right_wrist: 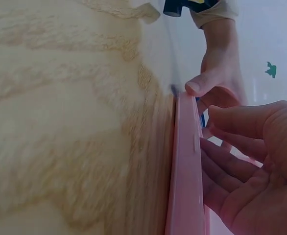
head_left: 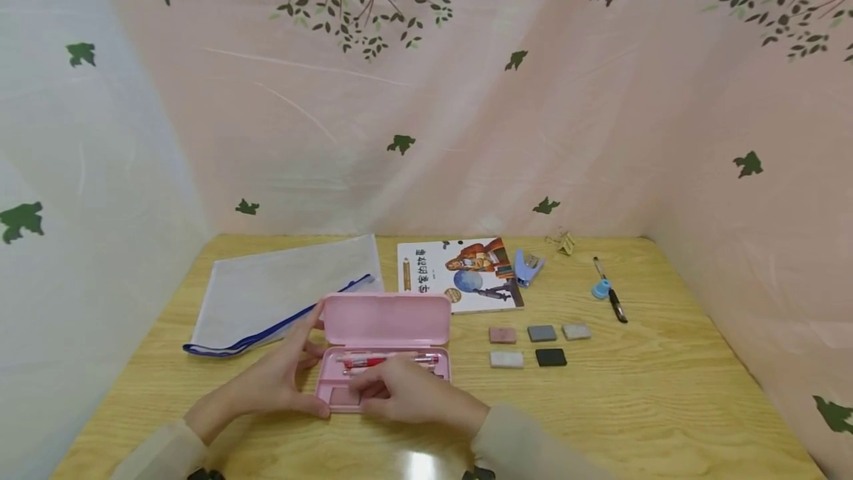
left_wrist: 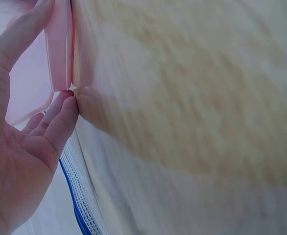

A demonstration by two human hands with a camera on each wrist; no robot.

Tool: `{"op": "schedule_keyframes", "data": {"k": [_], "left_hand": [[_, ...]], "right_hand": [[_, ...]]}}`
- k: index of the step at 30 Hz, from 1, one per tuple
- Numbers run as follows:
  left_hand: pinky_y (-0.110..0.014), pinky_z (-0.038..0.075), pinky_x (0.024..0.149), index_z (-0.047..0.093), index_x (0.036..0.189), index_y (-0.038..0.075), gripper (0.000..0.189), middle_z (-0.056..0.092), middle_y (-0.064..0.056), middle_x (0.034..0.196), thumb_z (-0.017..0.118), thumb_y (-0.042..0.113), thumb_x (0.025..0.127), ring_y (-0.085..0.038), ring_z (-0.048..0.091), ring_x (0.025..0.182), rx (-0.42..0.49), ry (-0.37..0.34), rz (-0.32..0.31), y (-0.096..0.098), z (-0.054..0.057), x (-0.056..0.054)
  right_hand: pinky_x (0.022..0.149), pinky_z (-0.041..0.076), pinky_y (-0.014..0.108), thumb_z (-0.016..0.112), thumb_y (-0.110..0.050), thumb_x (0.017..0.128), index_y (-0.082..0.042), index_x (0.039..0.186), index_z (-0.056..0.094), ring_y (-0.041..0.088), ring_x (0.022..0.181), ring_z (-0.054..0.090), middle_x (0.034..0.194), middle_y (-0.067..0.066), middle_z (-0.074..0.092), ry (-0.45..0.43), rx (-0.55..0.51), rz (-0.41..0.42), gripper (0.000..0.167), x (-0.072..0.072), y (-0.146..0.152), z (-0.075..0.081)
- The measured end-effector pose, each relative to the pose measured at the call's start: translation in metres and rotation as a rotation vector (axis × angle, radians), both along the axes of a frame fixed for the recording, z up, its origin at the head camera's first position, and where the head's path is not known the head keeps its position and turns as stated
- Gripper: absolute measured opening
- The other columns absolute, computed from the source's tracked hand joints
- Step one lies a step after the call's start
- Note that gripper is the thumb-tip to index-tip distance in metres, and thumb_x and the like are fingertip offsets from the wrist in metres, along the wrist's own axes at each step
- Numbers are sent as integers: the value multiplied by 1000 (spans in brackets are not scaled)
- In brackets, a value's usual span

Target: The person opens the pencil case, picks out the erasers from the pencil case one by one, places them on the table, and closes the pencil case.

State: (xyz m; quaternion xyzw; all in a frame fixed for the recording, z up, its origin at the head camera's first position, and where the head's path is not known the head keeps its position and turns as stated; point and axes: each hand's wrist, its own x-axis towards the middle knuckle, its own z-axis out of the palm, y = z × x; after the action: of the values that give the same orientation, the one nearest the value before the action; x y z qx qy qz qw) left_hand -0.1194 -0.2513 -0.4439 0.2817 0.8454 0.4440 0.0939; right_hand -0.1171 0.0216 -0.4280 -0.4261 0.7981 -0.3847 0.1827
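A pink pencil case (head_left: 386, 319) lies with its lid raised on the table. Red and white pens (head_left: 366, 363) fill its rear section, and a dull pink eraser-like block (head_left: 344, 396) sits in the front left compartment. My left hand (head_left: 276, 376) holds the case's left end, thumb at the front corner and fingers by the hinge and lid. My right hand (head_left: 413, 391) reaches over the front of the case, fingertips down inside beside the block. In the right wrist view that hand's thumb (right_wrist: 236, 121) stands apart from its fingers, with nothing visible between them.
Right of the case lie several erasers, among them a black one (head_left: 551, 357). Behind are a zip pouch (head_left: 286, 287), a picture book (head_left: 460, 276), a blue stapler (head_left: 529, 269) and a gold binder clip (head_left: 566, 243). A black pen (head_left: 617, 306) lies near a small blue item (head_left: 601, 290).
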Motion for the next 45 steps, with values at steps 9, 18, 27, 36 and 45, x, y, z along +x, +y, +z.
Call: {"op": "schedule_keyframes", "data": {"k": [9, 18, 27, 36, 45], "left_hand": [[-45, 52, 101, -10, 163, 28, 144, 31, -14, 147, 96, 39, 66, -26, 61, 115, 5, 14, 1, 1, 0, -1], [-45, 53, 100, -10, 163, 21, 145, 31, -15, 147, 97, 38, 66, -26, 62, 114, 13, 17, -7, 1, -3, -2], [-45, 53, 99, -9, 163, 19, 146, 31, -15, 145, 97, 35, 65, -28, 62, 113, 22, 26, -7, 0, -1, -2], [-46, 52, 101, -10, 163, 26, 145, 30, -14, 147, 97, 36, 65, -27, 60, 115, 2, -13, 15, 0, 0, 0], [-46, 52, 101, -9, 163, 23, 146, 30, -15, 147, 98, 36, 65, -28, 61, 115, 9, -5, 11, 1, 0, 0]], "right_hand": [[80, 53, 10, 74, -2, 91, -9, 118, 74, -5, 91, 64, 105, -5, 74, -39, -23, -64, 28, 0, -9, -2], [79, 54, 12, 77, 3, 86, -6, 111, 75, -2, 88, 66, 102, -2, 75, -179, -141, -118, 26, 3, -17, -8], [74, 53, 11, 80, -8, 87, -12, 100, 79, -8, 78, 62, 93, -11, 74, -86, -108, -207, 14, 0, -23, -13], [72, 55, 12, 82, -12, 86, -10, 96, 79, -8, 74, 64, 88, -9, 75, -112, -149, -225, 10, -2, -24, -16], [75, 56, 15, 82, -4, 85, -11, 94, 80, -3, 78, 67, 87, -10, 75, -202, -161, -280, 12, -3, -7, -9]]}}
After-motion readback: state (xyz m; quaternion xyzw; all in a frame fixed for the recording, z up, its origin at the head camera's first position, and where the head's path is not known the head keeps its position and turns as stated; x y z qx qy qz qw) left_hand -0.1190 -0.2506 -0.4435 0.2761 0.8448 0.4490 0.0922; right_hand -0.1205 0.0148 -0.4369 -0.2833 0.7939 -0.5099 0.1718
